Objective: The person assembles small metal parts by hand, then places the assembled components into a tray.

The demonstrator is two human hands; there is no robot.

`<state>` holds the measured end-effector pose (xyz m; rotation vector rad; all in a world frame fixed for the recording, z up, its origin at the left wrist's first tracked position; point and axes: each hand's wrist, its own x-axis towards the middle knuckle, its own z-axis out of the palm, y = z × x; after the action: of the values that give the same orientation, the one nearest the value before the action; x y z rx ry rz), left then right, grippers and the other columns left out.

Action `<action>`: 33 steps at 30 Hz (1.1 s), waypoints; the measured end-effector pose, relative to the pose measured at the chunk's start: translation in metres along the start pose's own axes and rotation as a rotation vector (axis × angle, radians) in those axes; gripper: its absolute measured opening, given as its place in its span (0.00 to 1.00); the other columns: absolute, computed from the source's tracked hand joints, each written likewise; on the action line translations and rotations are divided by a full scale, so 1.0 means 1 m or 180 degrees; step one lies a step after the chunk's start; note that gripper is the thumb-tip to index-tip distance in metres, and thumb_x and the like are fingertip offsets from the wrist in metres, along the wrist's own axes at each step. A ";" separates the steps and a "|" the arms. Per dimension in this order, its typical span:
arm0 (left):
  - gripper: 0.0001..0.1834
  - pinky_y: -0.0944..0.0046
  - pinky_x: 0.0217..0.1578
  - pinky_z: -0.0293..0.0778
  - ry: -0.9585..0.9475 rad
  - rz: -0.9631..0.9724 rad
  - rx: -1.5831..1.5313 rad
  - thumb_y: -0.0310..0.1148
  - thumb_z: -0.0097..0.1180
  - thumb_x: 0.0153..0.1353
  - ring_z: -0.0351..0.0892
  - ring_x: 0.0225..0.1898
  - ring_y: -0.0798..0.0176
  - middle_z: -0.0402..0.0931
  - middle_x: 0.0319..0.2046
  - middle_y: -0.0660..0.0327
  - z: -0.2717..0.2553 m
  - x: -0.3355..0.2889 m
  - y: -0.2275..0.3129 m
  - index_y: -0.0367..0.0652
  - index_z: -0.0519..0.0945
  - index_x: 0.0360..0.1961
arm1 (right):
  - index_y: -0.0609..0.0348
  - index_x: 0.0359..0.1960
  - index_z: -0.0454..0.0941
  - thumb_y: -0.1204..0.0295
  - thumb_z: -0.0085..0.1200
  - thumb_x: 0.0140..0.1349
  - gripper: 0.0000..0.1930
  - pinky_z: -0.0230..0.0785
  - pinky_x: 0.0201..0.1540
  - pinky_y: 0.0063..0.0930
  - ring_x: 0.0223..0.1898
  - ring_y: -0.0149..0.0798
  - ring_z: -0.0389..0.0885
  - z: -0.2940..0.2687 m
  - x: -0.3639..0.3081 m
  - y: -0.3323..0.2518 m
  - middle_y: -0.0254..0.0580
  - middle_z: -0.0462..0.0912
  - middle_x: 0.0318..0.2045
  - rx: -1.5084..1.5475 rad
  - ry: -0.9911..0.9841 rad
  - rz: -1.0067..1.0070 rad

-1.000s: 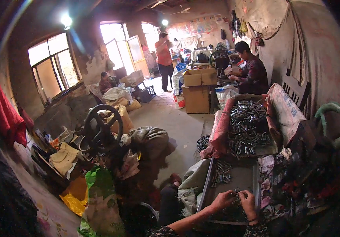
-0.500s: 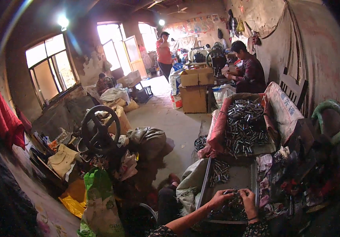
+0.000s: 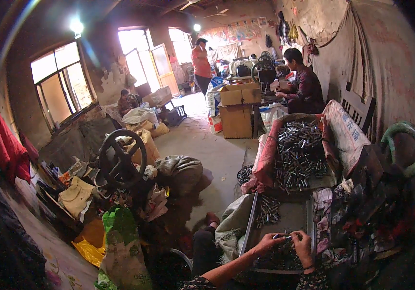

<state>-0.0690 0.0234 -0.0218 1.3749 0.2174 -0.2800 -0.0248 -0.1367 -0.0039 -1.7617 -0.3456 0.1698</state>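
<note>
Both my hands are close together above the near end of a shallow metal tray (image 3: pixel 296 220). My left hand (image 3: pixel 268 243) is closed on a small shiny metal piece (image 3: pixel 280 236), like the tubes in the tray. Facing it, my right hand (image 3: pixel 302 245) is pinched at the other end of a small part; its fingers cover most of what they hold. Below my hands lie many small dark parts (image 3: pixel 280 258). A little pile of metal tubes (image 3: pixel 267 211) rests at the tray's far left. Beyond it, a cloth-lined bin (image 3: pixel 265 164) holds a large heap of metal tubes (image 3: pixel 300 152).
On the right stand a dark machine and a green handwheel (image 3: pixel 410 140). A black handwheel (image 3: pixel 123 158) and several sacks (image 3: pixel 181 169) are at left. A cardboard box (image 3: pixel 239 113) stands ahead. One person (image 3: pixel 306 84) sits at a machine; another (image 3: pixel 200 65) stands farther back.
My hands have stayed over the tray, their fingers shifting slightly, and a shiny piece now shows between them. The seated person has raised their head; the standing person's arm has moved.
</note>
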 end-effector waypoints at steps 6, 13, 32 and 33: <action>0.16 0.77 0.23 0.61 0.0096 0.0208 0.0150 0.39 0.50 0.57 0.65 0.23 0.78 0.72 0.24 0.70 -0.004 0.005 -0.010 0.40 0.75 0.42 | 0.64 0.29 0.74 0.67 0.49 0.56 0.10 0.63 0.19 0.21 0.17 0.25 0.69 0.000 0.003 0.005 0.34 0.74 0.21 0.0447 -0.0112 0.0210; 0.14 0.75 0.21 0.60 -0.0058 0.0082 0.0096 0.38 0.50 0.56 0.65 0.23 0.78 0.71 0.23 0.70 -0.007 0.011 -0.014 0.41 0.75 0.40 | 0.63 0.30 0.74 0.67 0.49 0.56 0.10 0.61 0.17 0.19 0.15 0.25 0.69 0.000 0.004 0.006 0.32 0.73 0.18 0.0359 -0.0074 0.0289; 0.13 0.74 0.22 0.63 -0.0036 -0.0241 -0.0693 0.38 0.53 0.55 0.68 0.23 0.75 0.72 0.25 0.69 -0.004 0.002 -0.001 0.42 0.74 0.38 | 0.63 0.29 0.75 0.69 0.52 0.53 0.09 0.64 0.26 0.29 0.22 0.36 0.74 0.011 0.003 0.030 0.43 0.76 0.20 -0.0331 0.0146 -0.0292; 0.13 0.74 0.22 0.63 -0.0015 -0.0240 -0.0699 0.38 0.53 0.55 0.68 0.23 0.75 0.72 0.25 0.69 -0.005 0.002 -0.002 0.42 0.74 0.38 | 0.63 0.29 0.75 0.69 0.52 0.53 0.09 0.65 0.28 0.29 0.24 0.39 0.75 0.012 0.002 0.022 0.44 0.77 0.22 -0.0355 0.0126 -0.0286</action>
<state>-0.0675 0.0276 -0.0255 1.1503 0.2880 -0.3127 -0.0239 -0.1288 -0.0280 -1.8529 -0.4113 0.0521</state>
